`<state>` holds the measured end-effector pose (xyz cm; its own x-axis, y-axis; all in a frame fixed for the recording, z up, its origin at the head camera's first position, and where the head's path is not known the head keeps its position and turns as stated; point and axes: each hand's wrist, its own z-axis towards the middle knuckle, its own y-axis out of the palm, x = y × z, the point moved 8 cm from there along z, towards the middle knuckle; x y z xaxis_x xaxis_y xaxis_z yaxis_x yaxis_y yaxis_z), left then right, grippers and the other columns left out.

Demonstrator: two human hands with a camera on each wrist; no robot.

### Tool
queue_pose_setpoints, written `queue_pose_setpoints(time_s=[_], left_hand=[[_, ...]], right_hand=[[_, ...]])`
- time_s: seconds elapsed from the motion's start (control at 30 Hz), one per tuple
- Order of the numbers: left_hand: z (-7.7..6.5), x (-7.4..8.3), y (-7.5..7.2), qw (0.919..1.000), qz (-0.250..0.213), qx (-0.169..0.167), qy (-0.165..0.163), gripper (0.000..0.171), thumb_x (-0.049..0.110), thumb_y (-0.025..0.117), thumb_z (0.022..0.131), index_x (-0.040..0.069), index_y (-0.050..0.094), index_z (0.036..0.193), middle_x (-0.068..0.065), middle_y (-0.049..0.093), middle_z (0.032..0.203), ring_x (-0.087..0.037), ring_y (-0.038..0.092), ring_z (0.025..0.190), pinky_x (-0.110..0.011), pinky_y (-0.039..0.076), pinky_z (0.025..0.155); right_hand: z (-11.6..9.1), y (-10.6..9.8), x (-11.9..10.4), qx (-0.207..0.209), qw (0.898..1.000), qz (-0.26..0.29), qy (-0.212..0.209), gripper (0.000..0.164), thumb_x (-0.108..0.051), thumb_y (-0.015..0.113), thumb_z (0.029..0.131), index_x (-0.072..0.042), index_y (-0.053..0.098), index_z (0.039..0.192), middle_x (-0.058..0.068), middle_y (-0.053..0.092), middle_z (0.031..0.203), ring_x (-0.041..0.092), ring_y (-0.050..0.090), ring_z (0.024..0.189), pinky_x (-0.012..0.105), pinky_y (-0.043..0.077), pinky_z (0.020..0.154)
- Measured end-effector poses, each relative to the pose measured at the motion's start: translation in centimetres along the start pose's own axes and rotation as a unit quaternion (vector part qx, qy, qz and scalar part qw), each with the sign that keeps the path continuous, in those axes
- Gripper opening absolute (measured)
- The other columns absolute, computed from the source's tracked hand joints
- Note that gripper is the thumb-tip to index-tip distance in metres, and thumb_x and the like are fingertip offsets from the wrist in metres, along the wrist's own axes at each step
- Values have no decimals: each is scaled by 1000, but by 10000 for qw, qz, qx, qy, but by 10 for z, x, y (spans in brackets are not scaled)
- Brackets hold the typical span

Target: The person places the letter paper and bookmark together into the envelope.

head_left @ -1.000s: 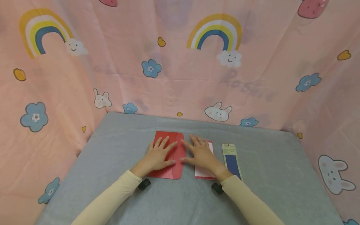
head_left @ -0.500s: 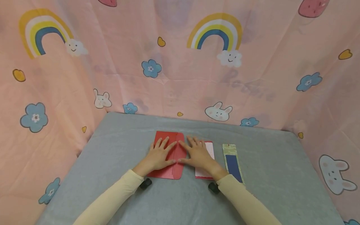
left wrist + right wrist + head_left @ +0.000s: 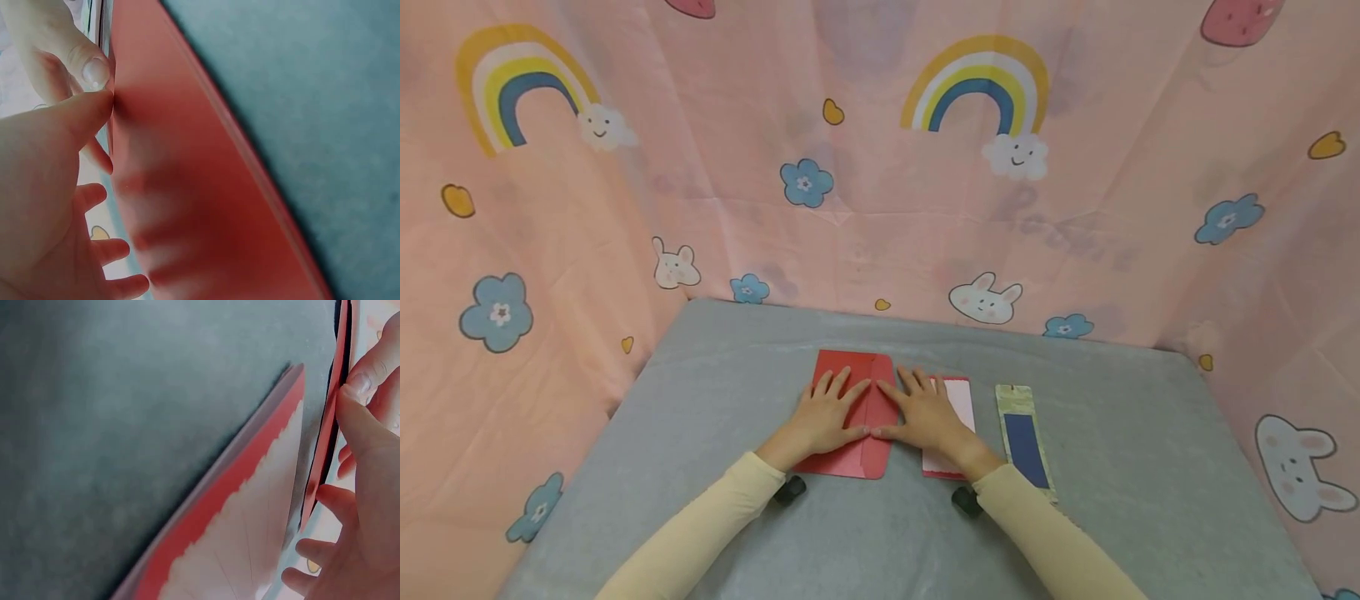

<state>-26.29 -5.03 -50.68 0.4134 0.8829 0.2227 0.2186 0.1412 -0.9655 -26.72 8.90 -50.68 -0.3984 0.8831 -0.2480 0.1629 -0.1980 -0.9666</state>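
Apparently at smoothing step on flap of red envelope, flat on tabletop. Touching envelope with left hand and right hand, fingers spread, gripping nothing. Probably calling next for even pressure.

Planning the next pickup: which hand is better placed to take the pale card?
Probably the right hand: in the head view it overlaps the pale card; the left hand is farther, over the red envelope.

High head view, close wrist views
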Motion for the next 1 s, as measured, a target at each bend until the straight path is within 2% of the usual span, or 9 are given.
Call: queue_pose_setpoints(time_s=[0.57, 1.0], left_hand=[[2, 5, -3, 9999, 90, 37, 33, 75, 52, 62, 92, 22, 34, 154, -17, 27, 162, -44, 27, 147, -66, 31, 113], [7, 6, -5, 9998, 116, 49, -127, 74, 49, 63, 92, 22, 34, 154, -16, 28, 162, -44, 28, 147, -67, 32, 112]], right_hand=[[0, 1, 0, -57, 9998, 63, 200, 83, -63, 69, 81, -25, 44, 150, 16, 31, 161, 44, 27, 148, 70, 18, 117], [1, -1, -1, -13, 9997, 123, 225, 84, -62, 73, 79, -24, 46, 149, 17, 35, 158, 44, 29, 147, 70, 20, 116]])
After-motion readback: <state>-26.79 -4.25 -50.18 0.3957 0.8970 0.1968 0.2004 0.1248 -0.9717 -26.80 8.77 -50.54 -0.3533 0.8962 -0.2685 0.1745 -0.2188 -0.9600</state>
